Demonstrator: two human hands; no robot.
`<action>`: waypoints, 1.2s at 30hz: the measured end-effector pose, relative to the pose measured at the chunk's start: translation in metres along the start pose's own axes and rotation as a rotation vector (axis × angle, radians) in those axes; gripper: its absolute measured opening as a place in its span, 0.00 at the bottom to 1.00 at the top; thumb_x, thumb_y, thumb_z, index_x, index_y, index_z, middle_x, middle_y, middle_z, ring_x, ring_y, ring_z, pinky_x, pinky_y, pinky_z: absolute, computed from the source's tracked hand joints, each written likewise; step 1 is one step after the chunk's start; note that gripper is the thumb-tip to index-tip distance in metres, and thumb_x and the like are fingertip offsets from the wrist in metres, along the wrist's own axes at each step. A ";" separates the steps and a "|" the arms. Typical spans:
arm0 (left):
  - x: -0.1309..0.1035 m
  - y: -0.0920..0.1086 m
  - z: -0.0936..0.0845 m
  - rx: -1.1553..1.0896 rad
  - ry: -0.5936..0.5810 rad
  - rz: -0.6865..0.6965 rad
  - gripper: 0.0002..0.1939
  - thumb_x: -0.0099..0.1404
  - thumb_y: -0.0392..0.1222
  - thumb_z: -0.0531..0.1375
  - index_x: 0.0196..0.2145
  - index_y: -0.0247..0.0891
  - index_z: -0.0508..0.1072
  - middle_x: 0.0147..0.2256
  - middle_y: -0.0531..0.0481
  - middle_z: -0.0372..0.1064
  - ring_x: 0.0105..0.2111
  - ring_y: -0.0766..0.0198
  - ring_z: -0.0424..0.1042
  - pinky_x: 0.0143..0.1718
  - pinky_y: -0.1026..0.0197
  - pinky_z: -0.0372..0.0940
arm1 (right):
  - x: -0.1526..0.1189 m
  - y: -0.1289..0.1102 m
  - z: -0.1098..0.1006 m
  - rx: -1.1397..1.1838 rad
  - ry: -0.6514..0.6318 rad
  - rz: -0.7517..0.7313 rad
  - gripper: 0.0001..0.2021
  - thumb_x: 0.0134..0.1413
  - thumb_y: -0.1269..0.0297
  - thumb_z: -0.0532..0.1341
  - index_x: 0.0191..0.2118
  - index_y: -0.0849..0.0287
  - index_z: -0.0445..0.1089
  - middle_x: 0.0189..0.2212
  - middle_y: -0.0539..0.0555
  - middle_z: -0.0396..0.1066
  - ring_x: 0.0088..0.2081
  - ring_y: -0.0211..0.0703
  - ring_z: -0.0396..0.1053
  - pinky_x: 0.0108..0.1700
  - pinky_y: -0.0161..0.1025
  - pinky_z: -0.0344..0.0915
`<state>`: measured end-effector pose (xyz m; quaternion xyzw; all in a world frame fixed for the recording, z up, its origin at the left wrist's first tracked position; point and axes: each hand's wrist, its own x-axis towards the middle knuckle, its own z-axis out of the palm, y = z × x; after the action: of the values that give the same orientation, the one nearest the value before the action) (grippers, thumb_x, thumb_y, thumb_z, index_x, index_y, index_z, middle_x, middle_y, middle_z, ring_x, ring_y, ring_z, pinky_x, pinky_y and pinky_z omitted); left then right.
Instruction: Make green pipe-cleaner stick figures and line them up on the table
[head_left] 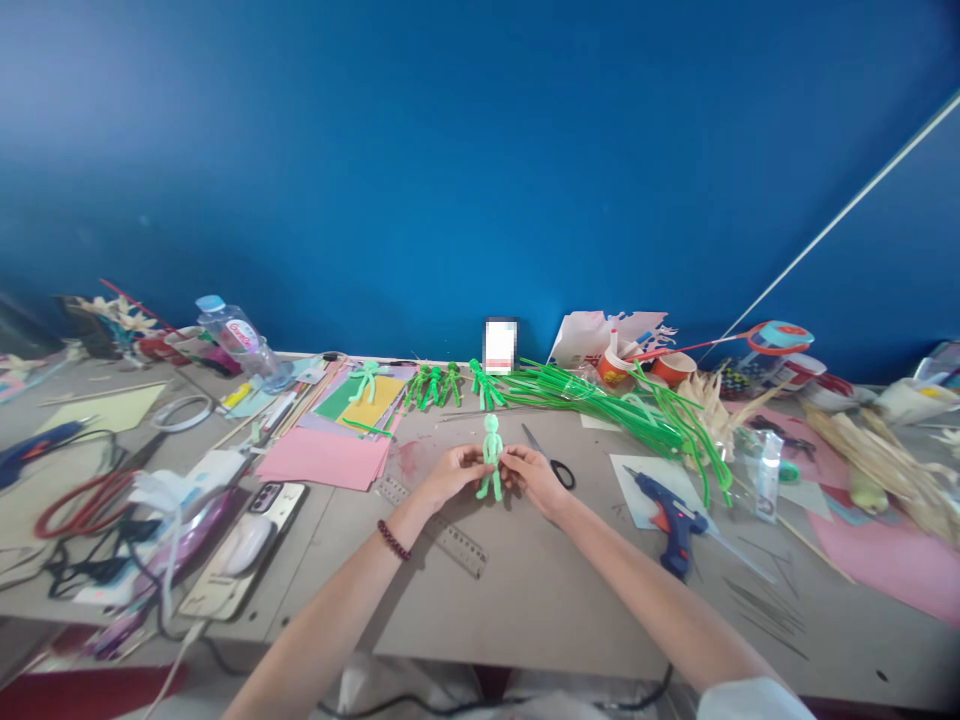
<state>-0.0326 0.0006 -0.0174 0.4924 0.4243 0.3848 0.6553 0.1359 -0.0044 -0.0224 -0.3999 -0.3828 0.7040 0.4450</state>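
Note:
A light green pipe-cleaner figure (491, 440) is held upright over the middle of the table, its head up and its two legs hanging down. My left hand (459, 474) pinches it from the left side, and my right hand (531, 474) pinches it from the right. Below my left wrist lies a clear ruler (457, 547), partly covered by that arm. Scissors (561, 472) with black handles rest just beyond my right hand. Several darker green figures (435, 385) stand at the back, and another light green figure (367, 380) lies on coloured sheets.
Green pipe cleaners (600, 400) are bundled at the back right. A blue glue gun (675, 525) lies on white paper to the right. Pink paper (330, 455), a phone (244, 550) and a plastic bottle (241, 340) are at the left. Cables (97, 560) tangle farther left. A blue wall (450, 180) rises behind.

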 end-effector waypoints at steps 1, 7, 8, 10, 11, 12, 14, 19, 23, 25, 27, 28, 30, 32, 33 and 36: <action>0.000 0.000 0.000 -0.001 0.005 0.002 0.23 0.42 0.48 0.71 0.33 0.31 0.74 0.27 0.49 0.71 0.22 0.70 0.64 0.22 0.67 0.58 | 0.000 0.000 0.000 0.016 0.005 -0.014 0.15 0.37 0.54 0.69 0.27 0.60 0.68 0.20 0.48 0.67 0.21 0.32 0.62 0.23 0.31 0.60; 0.001 -0.005 -0.002 0.013 -0.026 -0.017 0.20 0.43 0.50 0.70 0.29 0.33 0.74 0.24 0.52 0.69 0.18 0.72 0.60 0.21 0.66 0.56 | 0.003 -0.010 0.004 -0.105 0.109 -0.150 0.21 0.37 0.51 0.68 0.37 0.58 0.69 0.22 0.47 0.66 0.20 0.33 0.61 0.20 0.32 0.59; 0.000 -0.006 -0.003 0.014 -0.047 -0.020 0.20 0.43 0.51 0.70 0.29 0.33 0.74 0.23 0.53 0.68 0.17 0.72 0.60 0.21 0.66 0.56 | 0.003 -0.013 0.005 -0.151 0.107 -0.158 0.23 0.36 0.51 0.68 0.38 0.58 0.69 0.22 0.47 0.66 0.20 0.33 0.62 0.20 0.32 0.59; -0.001 -0.005 -0.003 0.024 -0.082 -0.018 0.19 0.44 0.51 0.69 0.28 0.33 0.75 0.20 0.54 0.66 0.17 0.72 0.58 0.21 0.66 0.55 | 0.004 -0.019 0.005 -0.229 0.077 -0.155 0.22 0.36 0.50 0.68 0.37 0.60 0.70 0.22 0.48 0.67 0.20 0.33 0.62 0.19 0.32 0.59; -0.002 -0.004 -0.003 0.036 -0.094 -0.013 0.19 0.46 0.52 0.68 0.27 0.33 0.75 0.19 0.55 0.65 0.17 0.72 0.57 0.21 0.66 0.54 | 0.004 -0.022 0.005 -0.259 0.052 -0.143 0.21 0.36 0.50 0.68 0.35 0.60 0.70 0.21 0.48 0.67 0.20 0.33 0.61 0.19 0.32 0.59; -0.003 -0.002 -0.002 0.051 -0.095 -0.005 0.18 0.48 0.54 0.67 0.25 0.33 0.74 0.17 0.55 0.63 0.16 0.72 0.56 0.21 0.66 0.53 | 0.003 -0.025 0.005 -0.283 0.031 -0.126 0.20 0.37 0.50 0.67 0.33 0.61 0.70 0.20 0.48 0.66 0.20 0.32 0.60 0.20 0.31 0.59; -0.006 0.003 -0.001 0.064 -0.063 0.007 0.21 0.53 0.57 0.62 0.21 0.33 0.73 0.15 0.55 0.61 0.16 0.72 0.56 0.21 0.66 0.52 | 0.000 -0.030 0.004 -0.294 0.023 -0.094 0.18 0.38 0.51 0.67 0.30 0.62 0.70 0.18 0.47 0.65 0.19 0.31 0.59 0.20 0.31 0.58; -0.005 0.007 0.005 -0.195 0.159 0.048 0.24 0.52 0.57 0.62 0.38 0.34 0.73 0.26 0.52 0.68 0.17 0.73 0.60 0.20 0.66 0.57 | 0.003 -0.049 0.002 -0.254 0.056 -0.046 0.17 0.37 0.52 0.67 0.29 0.62 0.71 0.21 0.48 0.65 0.21 0.32 0.60 0.19 0.29 0.55; -0.001 0.004 0.005 -0.436 0.388 0.117 0.24 0.50 0.49 0.65 0.43 0.37 0.67 0.29 0.55 0.66 0.18 0.74 0.61 0.20 0.67 0.59 | 0.040 -0.068 0.010 -0.356 0.078 0.006 0.11 0.40 0.58 0.66 0.27 0.61 0.68 0.22 0.48 0.65 0.21 0.31 0.61 0.17 0.28 0.52; 0.000 0.003 0.004 -0.478 0.418 0.134 0.23 0.50 0.45 0.65 0.43 0.37 0.66 0.28 0.56 0.65 0.18 0.74 0.61 0.20 0.67 0.59 | 0.069 -0.074 0.018 -0.460 0.150 0.050 0.08 0.43 0.62 0.64 0.27 0.61 0.68 0.22 0.48 0.66 0.20 0.30 0.61 0.17 0.28 0.52; -0.001 0.003 0.004 -0.480 0.417 0.138 0.23 0.49 0.44 0.65 0.42 0.37 0.65 0.28 0.56 0.65 0.18 0.73 0.62 0.20 0.68 0.59 | 0.101 -0.077 0.027 -0.509 0.184 0.056 0.06 0.44 0.65 0.64 0.26 0.62 0.67 0.19 0.47 0.65 0.18 0.30 0.59 0.17 0.28 0.50; -0.002 0.003 0.004 -0.477 0.411 0.135 0.23 0.49 0.44 0.65 0.42 0.37 0.65 0.27 0.57 0.65 0.19 0.73 0.62 0.20 0.68 0.59 | 0.116 -0.077 0.031 -0.540 0.203 0.052 0.06 0.45 0.66 0.64 0.26 0.62 0.68 0.18 0.47 0.64 0.18 0.29 0.59 0.16 0.28 0.50; -0.003 0.003 0.003 -0.477 0.399 0.122 0.22 0.49 0.44 0.65 0.41 0.38 0.65 0.27 0.57 0.65 0.19 0.73 0.62 0.20 0.68 0.59 | 0.142 -0.075 0.038 -0.610 0.245 0.032 0.05 0.46 0.66 0.64 0.29 0.62 0.69 0.17 0.46 0.63 0.18 0.29 0.59 0.17 0.27 0.49; -0.003 0.002 0.003 -0.479 0.390 0.116 0.21 0.50 0.45 0.65 0.41 0.38 0.65 0.27 0.56 0.65 0.19 0.73 0.62 0.20 0.68 0.60 | 0.163 -0.073 0.043 -0.688 0.294 0.010 0.07 0.48 0.66 0.63 0.34 0.63 0.70 0.17 0.46 0.64 0.18 0.30 0.60 0.18 0.27 0.50; -0.002 0.001 0.003 -0.475 0.387 0.117 0.21 0.50 0.45 0.65 0.41 0.38 0.65 0.27 0.56 0.65 0.19 0.73 0.62 0.20 0.68 0.60 | 0.171 -0.072 0.045 -0.729 0.312 0.001 0.08 0.48 0.66 0.63 0.35 0.63 0.70 0.17 0.46 0.64 0.18 0.30 0.61 0.18 0.27 0.52; -0.001 -0.001 0.003 -0.442 0.382 0.115 0.21 0.50 0.46 0.64 0.41 0.38 0.65 0.27 0.56 0.65 0.18 0.73 0.61 0.19 0.67 0.60 | 0.187 -0.070 0.048 -0.862 0.339 -0.022 0.08 0.50 0.65 0.62 0.36 0.63 0.72 0.17 0.47 0.67 0.19 0.32 0.64 0.21 0.28 0.56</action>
<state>-0.0304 -0.0009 -0.0176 0.2795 0.4173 0.5900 0.6322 0.0619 0.1830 0.0172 -0.6536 -0.5668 0.4006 0.3019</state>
